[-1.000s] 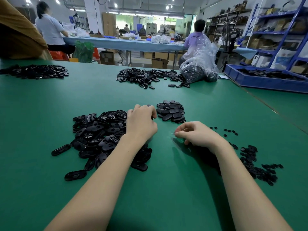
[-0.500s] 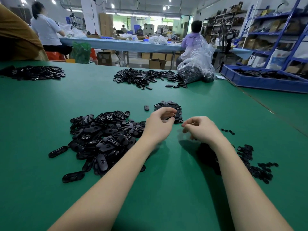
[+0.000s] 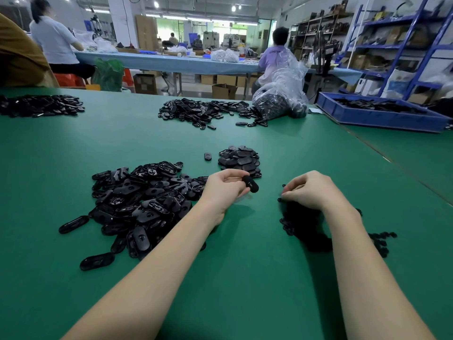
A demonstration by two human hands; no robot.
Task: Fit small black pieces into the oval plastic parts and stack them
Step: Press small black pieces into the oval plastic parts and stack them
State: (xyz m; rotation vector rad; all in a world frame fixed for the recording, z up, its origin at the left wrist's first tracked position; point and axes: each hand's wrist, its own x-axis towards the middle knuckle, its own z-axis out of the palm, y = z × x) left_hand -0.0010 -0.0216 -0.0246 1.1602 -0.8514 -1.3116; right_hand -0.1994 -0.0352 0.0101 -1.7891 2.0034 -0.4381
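- Since half a second ago, the left hand (image 3: 224, 190) has drawn back from the small stack of fitted ovals (image 3: 239, 161) toward the body, and it now carries one oval plastic part (image 3: 250, 184) pinched at its fingertips.
- Its grip is narrow, thumb and fingers closed on that oval, held just off the green desk (image 3: 245, 278) and just in front of the stack.
- To the right of the held oval, the right hand (image 3: 307, 190) curls low over the scatter of small black pieces (image 3: 289, 224); it seems to pinch one, though I cannot tell for sure.
- Judged step: a fresh oval is up, an insert being picked. Next, the two hands must meet and the piece be pressed into the oval's opening.
- Left of the held oval lies the big heap of unfitted ovals (image 3: 137, 200).
- Beyond the stack: another heap (image 3: 206, 111), a clear bag (image 3: 282, 99), a blue tray (image 3: 377, 114), seated workers and shelving.
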